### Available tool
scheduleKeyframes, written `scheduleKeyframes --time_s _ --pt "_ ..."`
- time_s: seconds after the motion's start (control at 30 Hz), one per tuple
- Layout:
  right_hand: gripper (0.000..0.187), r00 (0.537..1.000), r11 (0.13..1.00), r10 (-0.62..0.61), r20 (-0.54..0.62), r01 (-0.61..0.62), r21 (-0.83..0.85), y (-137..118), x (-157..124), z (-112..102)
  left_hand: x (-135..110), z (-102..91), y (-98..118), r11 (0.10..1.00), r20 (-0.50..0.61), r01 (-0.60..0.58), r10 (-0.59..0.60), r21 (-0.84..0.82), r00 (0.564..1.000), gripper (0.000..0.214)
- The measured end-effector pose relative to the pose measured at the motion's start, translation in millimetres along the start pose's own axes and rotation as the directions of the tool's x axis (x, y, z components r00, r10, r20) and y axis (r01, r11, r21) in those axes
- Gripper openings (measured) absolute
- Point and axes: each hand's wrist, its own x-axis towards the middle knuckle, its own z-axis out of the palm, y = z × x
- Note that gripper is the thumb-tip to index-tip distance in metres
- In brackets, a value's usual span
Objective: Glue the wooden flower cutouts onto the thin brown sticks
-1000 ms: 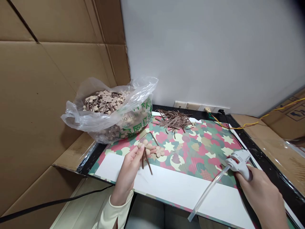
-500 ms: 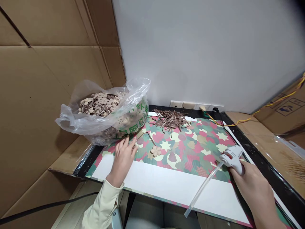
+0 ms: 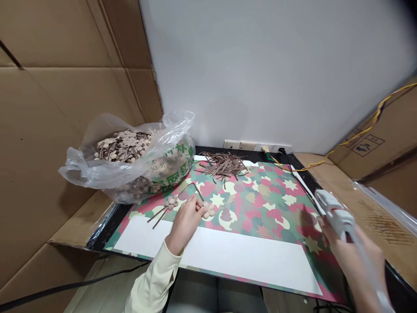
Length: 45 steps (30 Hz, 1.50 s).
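My left hand [image 3: 186,221] is closed at the left edge of a beige flower-shaped piece [image 3: 209,210], its fingertips pinched on the rim. A bent brown strip [image 3: 195,187] runs from this flower up and to the left on the camouflage-patterned sheet. Left of the hand lies a second flower [image 3: 171,202] with two brown strips pointing toward the front. On the right, my right hand [image 3: 355,256] grips a white glue gun [image 3: 337,211], raised over the sheet's right edge. The clear glue stick [image 3: 368,261] sticks out of its back, blurred.
A plastic bag [image 3: 130,174] full of flower pieces with strips stands at the back left. Loose brown strips [image 3: 223,164] lie in a pile near the wall sockets [image 3: 247,146]. A yellow cable [image 3: 312,166] runs along the right; cardboard [image 3: 74,95] walls the left side.
My left hand has moved right from beside the bag to the flower, uncovering the second flower. My right hand has turned the glue gun, so its stick now points toward the lower right.
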Motion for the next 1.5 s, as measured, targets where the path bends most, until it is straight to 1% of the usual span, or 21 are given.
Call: scheduleKeyframes --time_s 0.07,0.13,0.2,0.27,0.33,0.43,0.47,0.5,0.63,0.77,0.9,1.0,1.23,1.5 --pt "0.042 0.994 0.987 0.085 0.073 -0.093 0.129 -10.8 -10.0 -15.2 1.2 0.6 4.3 0.967 0.035 0.036 -0.028 -0.251 0.999 0.018" --pt "0.039 0.981 0.948 0.098 0.166 -0.143 0.286 -16.2 -20.8 -24.1 1.2 1.4 11.6 0.868 0.096 0.094 -0.053 -0.488 0.994 0.018" --pt "0.035 0.965 0.907 0.045 0.258 -0.148 0.395 -16.9 -32.6 -25.8 0.7 2.9 20.0 0.752 0.175 0.156 -0.055 -0.641 0.983 0.019" --pt "0.033 0.947 0.906 -0.038 0.319 -0.102 0.411 -16.4 -45.9 -21.5 -0.2 5.2 27.4 0.688 0.229 0.191 -0.036 -0.7 0.973 0.024" --pt "0.038 0.904 0.923 -0.132 0.406 -0.036 0.382 -18.5 -60.0 -14.1 -1.2 8.1 32.4 0.676 0.271 0.204 -0.005 -0.708 0.962 0.029" --pt "0.044 0.804 0.926 -0.263 0.534 0.055 0.372 -28.8 -79.6 -1.9 -2.3 12.5 35.8 0.688 0.305 0.203 0.028 -0.697 0.952 0.032" --pt "0.044 0.78 0.926 -0.285 0.557 0.074 0.37 -33.0 -84.9 1.6 -2.4 13.7 36.1 0.686 0.309 0.204 0.031 -0.698 0.951 0.033" --pt "0.044 0.769 0.928 -0.291 0.57 0.083 0.363 -37.0 -89.3 4.8 -2.4 14.8 36.2 0.683 0.31 0.206 0.032 -0.701 0.95 0.032" --pt "0.046 0.762 0.941 -0.259 0.594 0.061 0.332 -46.5 -98.8 12.9 -2.6 17.4 35.0 0.703 0.32 0.201 0.039 -0.682 0.946 0.03" --pt "0.045 0.72 0.934 -0.274 0.638 0.041 0.354 -49.0 -100.7 15.9 -4.2 18.1 34.8 0.733 0.311 0.168 0.062 -0.659 0.948 0.029" --pt "0.05 0.701 0.945 -0.256 0.666 0.037 0.324 -49.3 -101.8 18.1 -5.3 15.3 39.6 0.743 0.309 0.145 0.086 -0.653 0.947 0.03" --pt "0.053 0.681 0.953 -0.256 0.686 0.059 0.297 -48.6 -102.4 19.4 -5.7 13.0 43.6 0.741 0.302 0.148 0.077 -0.655 0.95 0.029" --pt "0.053 0.682 0.96 -0.238 0.692 0.057 0.274 -46.2 -103.2 20.9 -6.4 13.4 45.0 0.742 0.304 0.144 0.084 -0.655 0.949 0.031" --pt "0.05 0.671 0.951 -0.249 0.699 0.032 0.308 -45.7 -104.9 20.9 -6.1 12.4 45.5 0.734 0.31 0.146 0.092 -0.663 0.946 0.031"
